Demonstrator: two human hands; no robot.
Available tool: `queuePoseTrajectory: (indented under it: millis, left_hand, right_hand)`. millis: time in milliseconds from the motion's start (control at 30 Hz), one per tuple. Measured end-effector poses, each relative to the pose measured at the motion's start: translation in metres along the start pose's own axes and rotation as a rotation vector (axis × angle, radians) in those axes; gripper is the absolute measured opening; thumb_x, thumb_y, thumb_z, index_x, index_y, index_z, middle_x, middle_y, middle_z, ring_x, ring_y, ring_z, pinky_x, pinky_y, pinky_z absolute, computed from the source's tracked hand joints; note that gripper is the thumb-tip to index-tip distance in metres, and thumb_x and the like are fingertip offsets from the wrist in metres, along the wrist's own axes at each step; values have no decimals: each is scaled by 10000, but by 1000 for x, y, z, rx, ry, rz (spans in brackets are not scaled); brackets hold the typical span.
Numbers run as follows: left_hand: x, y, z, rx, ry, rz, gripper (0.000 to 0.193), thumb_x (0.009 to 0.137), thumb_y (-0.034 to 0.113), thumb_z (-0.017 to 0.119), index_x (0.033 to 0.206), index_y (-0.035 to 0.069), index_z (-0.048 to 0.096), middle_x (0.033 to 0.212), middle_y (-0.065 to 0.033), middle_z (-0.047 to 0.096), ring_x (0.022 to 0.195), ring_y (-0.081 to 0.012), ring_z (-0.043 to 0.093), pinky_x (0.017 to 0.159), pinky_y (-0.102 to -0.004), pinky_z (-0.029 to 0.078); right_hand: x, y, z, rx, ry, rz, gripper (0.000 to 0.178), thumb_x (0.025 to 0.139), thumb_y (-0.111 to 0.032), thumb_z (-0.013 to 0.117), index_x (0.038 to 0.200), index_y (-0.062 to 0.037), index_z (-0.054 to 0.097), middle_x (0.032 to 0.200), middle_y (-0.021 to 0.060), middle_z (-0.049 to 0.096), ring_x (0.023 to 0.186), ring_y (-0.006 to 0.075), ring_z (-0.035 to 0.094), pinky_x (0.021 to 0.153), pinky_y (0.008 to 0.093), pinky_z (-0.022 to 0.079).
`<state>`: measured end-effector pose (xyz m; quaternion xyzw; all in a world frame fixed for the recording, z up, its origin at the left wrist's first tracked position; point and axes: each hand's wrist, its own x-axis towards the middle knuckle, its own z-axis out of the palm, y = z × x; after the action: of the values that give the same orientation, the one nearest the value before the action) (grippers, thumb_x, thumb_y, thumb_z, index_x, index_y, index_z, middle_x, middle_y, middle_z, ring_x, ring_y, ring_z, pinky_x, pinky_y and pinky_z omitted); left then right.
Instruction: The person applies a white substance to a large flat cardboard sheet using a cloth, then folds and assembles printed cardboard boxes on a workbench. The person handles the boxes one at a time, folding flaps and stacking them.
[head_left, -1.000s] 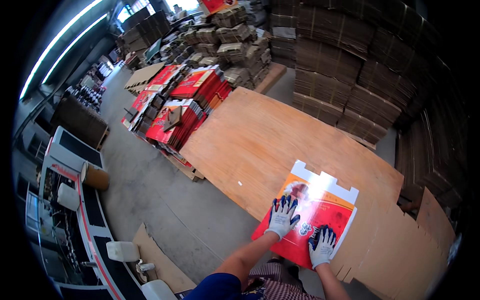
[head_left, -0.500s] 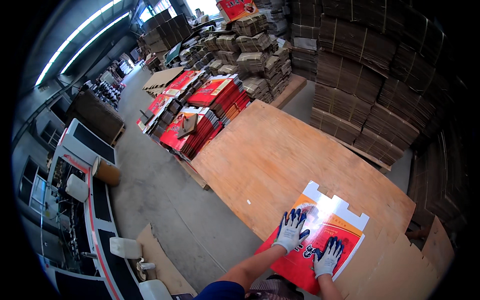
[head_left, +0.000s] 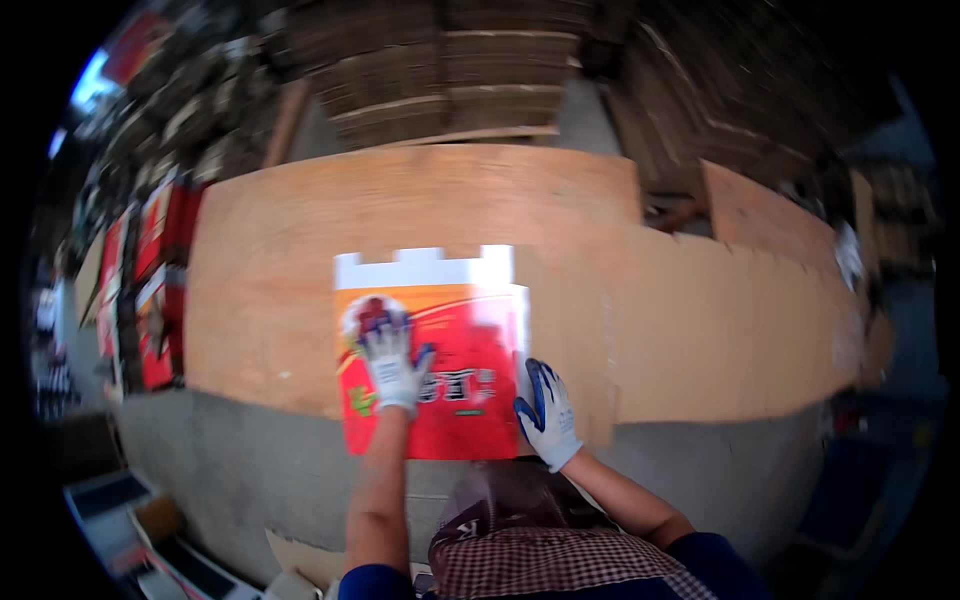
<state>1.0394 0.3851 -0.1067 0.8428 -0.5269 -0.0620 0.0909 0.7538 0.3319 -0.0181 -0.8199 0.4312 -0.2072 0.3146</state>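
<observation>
A flat red printed carton sheet point(head_left: 470, 350) with an orange band and a white notched top edge lies on the wooden table point(head_left: 260, 240). My left hand point(head_left: 392, 365), in a white glove with blue-coated fingers, rests on the sheet's left half, fingers spread. Just off the sheet's right edge is my right hand point(head_left: 549, 415), gloved the same way, with thumb and fingers apart. It holds nothing, and I cannot tell whether its fingertips touch the edge. Brown cardboard point(head_left: 720, 330) covers the table to the right of the sheet.
Stacks of red printed cartons point(head_left: 160, 235) stand beyond the table's left end. Tall bundles of brown cardboard point(head_left: 440, 90) rise behind it. A wooden board point(head_left: 770, 215) sits at the back right. Grey concrete floor point(head_left: 230, 460) runs along the near side. The view is blurred.
My view has swung to the right, facing the table squarely. My right hand has gone from lying on the sheet to beside its right edge. My left hand stays on the sheet.
</observation>
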Motion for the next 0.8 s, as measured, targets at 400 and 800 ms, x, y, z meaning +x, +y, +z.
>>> queuePoseTrajectory:
  millis: [400,800]
  left_hand:
    - [10,131,0,-13,-131,366,660,926,368,626,1530,181,434,1650,-139,264,1525,-386,194,1237,-608,51]
    - [22,136,14,-82,47,393,408,909,358,664,1202,74,667,1414,-226,511,1370,-489,382,1141,-643,257]
  right_hand:
    - [-169,84,-33,122,335,867,451,1020,-216,569,1416,-10,508,1325,222,609,1149,369,623,1001,416,481]
    - [-111,72,-64,562,228,716,384,1090,-254,461,1270,25,653,867,52,683,721,117,564,688,284,488]
